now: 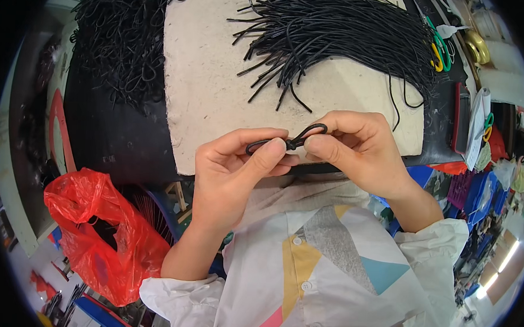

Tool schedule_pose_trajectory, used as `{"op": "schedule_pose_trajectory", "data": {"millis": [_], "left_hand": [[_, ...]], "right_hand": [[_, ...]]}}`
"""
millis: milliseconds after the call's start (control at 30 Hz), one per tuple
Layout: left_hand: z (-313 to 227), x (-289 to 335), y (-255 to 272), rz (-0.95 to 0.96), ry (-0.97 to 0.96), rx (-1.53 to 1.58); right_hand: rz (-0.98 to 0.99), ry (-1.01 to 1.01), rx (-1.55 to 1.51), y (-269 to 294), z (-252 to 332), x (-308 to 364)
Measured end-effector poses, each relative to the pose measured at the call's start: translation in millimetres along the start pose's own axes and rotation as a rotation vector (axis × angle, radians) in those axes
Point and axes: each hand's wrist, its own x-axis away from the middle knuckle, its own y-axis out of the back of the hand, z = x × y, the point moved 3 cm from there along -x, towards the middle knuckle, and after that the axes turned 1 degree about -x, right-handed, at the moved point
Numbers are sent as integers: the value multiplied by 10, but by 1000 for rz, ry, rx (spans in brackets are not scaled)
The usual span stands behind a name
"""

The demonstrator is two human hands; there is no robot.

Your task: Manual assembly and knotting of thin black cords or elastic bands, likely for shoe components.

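Between my two hands, just above the front edge of a pale board (206, 91), is a short black cord (298, 140) with a knot in its middle and a loop on the right. My left hand (238, 162) pinches the cord left of the knot between thumb and fingers. With thumb and forefinger, my right hand (356, 145) grips the base of the loop at the right of the knot. Fingertips cover parts of the cord. Beyond my hands, a thick bundle of straight black cords (344, 32) lies across the board, cut ends toward the left.
A tangled heap of looped black cords (118, 40) lies at the far left on the black tabletop (117, 139). Green-and-yellow scissors (440, 48) and a gold tape roll (476, 47) sit at the far right. A red plastic bag (106, 238) hangs open at the near left.
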Motion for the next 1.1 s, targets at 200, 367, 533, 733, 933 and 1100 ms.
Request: {"op": "schedule_pose_trajectory", "data": {"millis": [200, 367, 533, 733, 933, 1100], "left_hand": [[9, -17, 3, -44, -95, -19], [75, -25, -26, -71, -117, 114], [77, -41, -42, -60, 1, 88], [1, -87, -32, 144, 268, -46], [-10, -83, -66, 273, 251, -54], [2, -60, -74, 274, 201, -71]], "right_hand": [[-5, -58, 8, 7, -21, -4], [-21, 113, 310, 33, 9, -14], [-113, 183, 63, 10, 15, -72], [34, 217, 281, 45, 76, -73], [42, 110, 119, 0, 13, -23], [143, -134, -131, -2, 1, -31]]}}
